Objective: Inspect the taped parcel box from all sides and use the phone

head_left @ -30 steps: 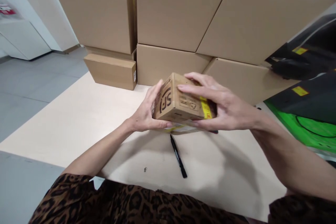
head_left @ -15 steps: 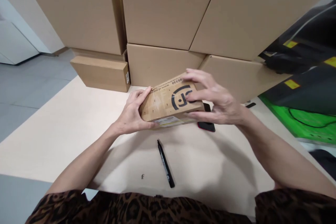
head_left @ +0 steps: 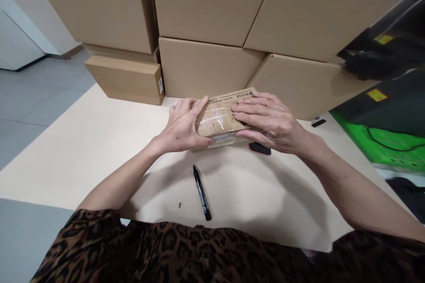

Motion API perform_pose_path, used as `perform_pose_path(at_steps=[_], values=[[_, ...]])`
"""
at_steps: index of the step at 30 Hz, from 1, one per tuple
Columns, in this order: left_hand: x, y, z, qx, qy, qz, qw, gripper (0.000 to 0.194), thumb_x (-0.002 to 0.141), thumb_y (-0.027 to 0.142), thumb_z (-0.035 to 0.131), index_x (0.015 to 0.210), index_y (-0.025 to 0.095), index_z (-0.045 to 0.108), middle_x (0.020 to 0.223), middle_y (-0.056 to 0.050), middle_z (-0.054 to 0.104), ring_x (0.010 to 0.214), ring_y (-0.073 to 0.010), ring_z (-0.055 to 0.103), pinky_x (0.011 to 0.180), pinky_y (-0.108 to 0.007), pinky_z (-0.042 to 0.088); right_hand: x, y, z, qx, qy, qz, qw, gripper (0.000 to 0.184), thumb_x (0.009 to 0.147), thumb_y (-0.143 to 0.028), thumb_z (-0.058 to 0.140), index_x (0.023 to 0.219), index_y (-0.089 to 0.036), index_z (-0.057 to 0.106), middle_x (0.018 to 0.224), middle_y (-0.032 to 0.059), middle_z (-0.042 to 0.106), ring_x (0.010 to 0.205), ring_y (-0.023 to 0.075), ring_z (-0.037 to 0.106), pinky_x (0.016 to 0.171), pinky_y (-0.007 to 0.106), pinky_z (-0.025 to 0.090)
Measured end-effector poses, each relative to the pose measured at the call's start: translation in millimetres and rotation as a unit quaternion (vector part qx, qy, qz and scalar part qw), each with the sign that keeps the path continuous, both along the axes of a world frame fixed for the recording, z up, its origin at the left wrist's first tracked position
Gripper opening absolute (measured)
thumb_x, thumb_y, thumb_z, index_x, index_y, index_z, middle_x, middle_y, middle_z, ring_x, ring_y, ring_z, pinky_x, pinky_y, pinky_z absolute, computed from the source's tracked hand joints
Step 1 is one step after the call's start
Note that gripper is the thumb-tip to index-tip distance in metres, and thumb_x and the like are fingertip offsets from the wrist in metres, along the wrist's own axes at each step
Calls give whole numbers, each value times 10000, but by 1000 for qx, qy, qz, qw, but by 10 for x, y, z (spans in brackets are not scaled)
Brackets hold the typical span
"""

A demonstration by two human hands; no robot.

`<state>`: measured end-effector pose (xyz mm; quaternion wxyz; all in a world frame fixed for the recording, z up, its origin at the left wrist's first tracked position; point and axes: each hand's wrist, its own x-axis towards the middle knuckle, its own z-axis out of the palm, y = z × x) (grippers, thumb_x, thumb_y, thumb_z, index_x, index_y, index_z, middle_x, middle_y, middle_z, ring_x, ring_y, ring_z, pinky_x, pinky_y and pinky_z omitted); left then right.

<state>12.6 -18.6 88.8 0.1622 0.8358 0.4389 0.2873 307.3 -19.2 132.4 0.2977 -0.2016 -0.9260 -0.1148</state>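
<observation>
A small taped cardboard box (head_left: 216, 117) with printed lettering and a pale label on its near side is held between both hands above the table. My left hand (head_left: 182, 126) grips its left end, thumb along the near side and fingers over the top edge. Across the top and right end lies my right hand (head_left: 268, 119), its thumb low on the near side; it covers much of the dark logo. Nearer to me, a black marker pen (head_left: 202, 192) rests on the table. Partly hidden under my right hand is a dark phone-like object (head_left: 260, 148).
Behind the pale table (head_left: 83, 150) rise large stacked cardboard boxes (head_left: 212, 4). A flat cardboard box (head_left: 133, 84) stands at the back left. Toward the back right lies a small black piece (head_left: 318, 123). Dark crates (head_left: 392, 93) and a green surface (head_left: 381, 141) are beyond the right edge.
The box has shifted a little to the right. My right hand's fingers, spread apart before, have come down flat over its top, covering the logo. The whole view has tilted slightly downward.
</observation>
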Motion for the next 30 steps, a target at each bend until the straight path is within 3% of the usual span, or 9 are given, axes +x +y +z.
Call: perform_pose_path(at_steps=[3,7,11,15,18,24,30], values=[[-4,67,-34,-1,-26,-41,999,1310,622,676,911,1720,297,306,1552,-167,462,1464,-466,393,1258,-725,273,93,-24,-68,-48,-25,-34,998,308,1021,-440,690,1258,-274,796,1301,101,826,1208,335,773,1091,593,575],[-97,149,-321,-70,-134,-86,985,1465,626,694,934,1759,311,90,1795,-186,144,1669,-471,128,1341,-704,165,133,-38,-299,-59,-22,-28,998,333,1039,-371,651,1312,-221,771,1311,143,815,1187,332,777,1010,568,626],[-86,177,-622,-185,-244,-95,947,1605,643,646,952,1725,321,-190,1815,-236,111,1668,-443,250,1317,-729,227,109,-52,-526,-50,44,-18,998,351,1029,-291,668,1365,-223,740,1344,141,803,1223,319,771,995,550,645],[-12,167,-688,-185,-292,-92,934,1553,615,573,986,1747,323,-46,1778,-231,253,1628,-430,353,1317,-699,276,56,-67,-477,-73,43,-40,996,311,1032,-311,662,1316,-249,772,1308,124,820,1189,321,781,985,558,648],[22,163,-685,-174,-297,-87,935,1492,606,572,986,1745,305,61,1743,-228,321,1597,-436,400,1297,-695,332,-66,-45,-349,-97,-19,-35,994,365,1040,-368,645,1358,-224,749,1379,143,785,1301,350,723,1072,604,603],[56,155,-721,-158,-324,-92,928,1451,617,602,968,1733,280,100,1690,-225,400,1576,-438,428,1277,-696,369,-320,12,-252,-146,-71,-5,987,470,1020,-409,680,1435,-191,681,1506,179,699,1411,375,646,1145,636,549],[44,142,-762,-147,-308,-86,936,1444,625,610,966,1737,265,112,1716,-238,353,1598,-460,384,1274,-702,370,-441,27,-139,-175,-122,-2,977,558,1009,-486,688,1494,-217,635,1595,176,623,1456,403,591,1167,660,515]])
